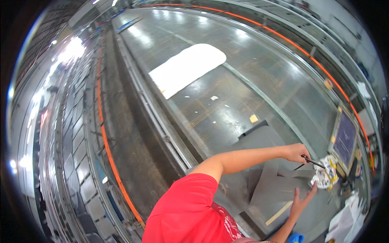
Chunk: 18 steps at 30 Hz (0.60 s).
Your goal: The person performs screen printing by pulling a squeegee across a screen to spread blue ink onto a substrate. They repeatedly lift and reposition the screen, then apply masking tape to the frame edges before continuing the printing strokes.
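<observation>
My left hand (298, 152) is closed round a thin black stick-like tool (315, 162), whose exact kind I cannot make out. The tool's far end reaches a white bundle (322, 175) with yellow parts, perhaps string or cloth. Below it, my right hand (299, 205) has its fingers apart, with the fingertips close to the bundle's lower edge. Whether they touch it, I cannot tell. Beneath both arms lie grey flat sheets (269, 188), and a pale yellow strip (279, 213) rests beside my right forearm.
A framed dark panel (345, 139) stands beyond the bundle. White cloth (346, 220) hangs at the lower right, near a blue object (296, 238). Farther up the long dark table (263, 77) lie a white rounded sheet (188, 69), scraps and a yellow piece (253, 118). Metal rails (152, 107) edge the table.
</observation>
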Motion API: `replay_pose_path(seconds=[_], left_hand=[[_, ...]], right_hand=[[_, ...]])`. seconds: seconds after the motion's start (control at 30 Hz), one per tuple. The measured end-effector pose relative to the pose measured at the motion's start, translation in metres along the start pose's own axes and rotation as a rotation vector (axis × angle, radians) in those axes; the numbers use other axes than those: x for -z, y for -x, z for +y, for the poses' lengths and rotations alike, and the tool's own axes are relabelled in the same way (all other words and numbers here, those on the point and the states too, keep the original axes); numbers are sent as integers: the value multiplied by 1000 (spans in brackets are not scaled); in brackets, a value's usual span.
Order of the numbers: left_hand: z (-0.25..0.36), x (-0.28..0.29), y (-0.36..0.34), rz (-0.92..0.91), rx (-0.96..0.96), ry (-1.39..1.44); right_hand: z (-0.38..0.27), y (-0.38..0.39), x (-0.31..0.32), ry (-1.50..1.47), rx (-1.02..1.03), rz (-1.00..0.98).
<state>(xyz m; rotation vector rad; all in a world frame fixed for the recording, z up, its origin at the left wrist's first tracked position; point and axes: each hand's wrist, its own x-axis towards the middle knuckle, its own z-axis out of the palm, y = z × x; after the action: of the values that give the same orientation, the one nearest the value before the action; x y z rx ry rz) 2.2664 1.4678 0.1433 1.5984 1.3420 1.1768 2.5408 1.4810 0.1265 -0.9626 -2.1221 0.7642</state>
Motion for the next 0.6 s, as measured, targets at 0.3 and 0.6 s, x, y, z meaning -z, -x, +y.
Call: replay_pose_path(seconds=[0.3,0.6], left_hand=[[-46,113,-3,223,224,727],[-200,147,-72,866,65,1230]], right_hand=[[21,-166,-65,51,-306,-940],[61,-311,-103,80,-99,-780]])
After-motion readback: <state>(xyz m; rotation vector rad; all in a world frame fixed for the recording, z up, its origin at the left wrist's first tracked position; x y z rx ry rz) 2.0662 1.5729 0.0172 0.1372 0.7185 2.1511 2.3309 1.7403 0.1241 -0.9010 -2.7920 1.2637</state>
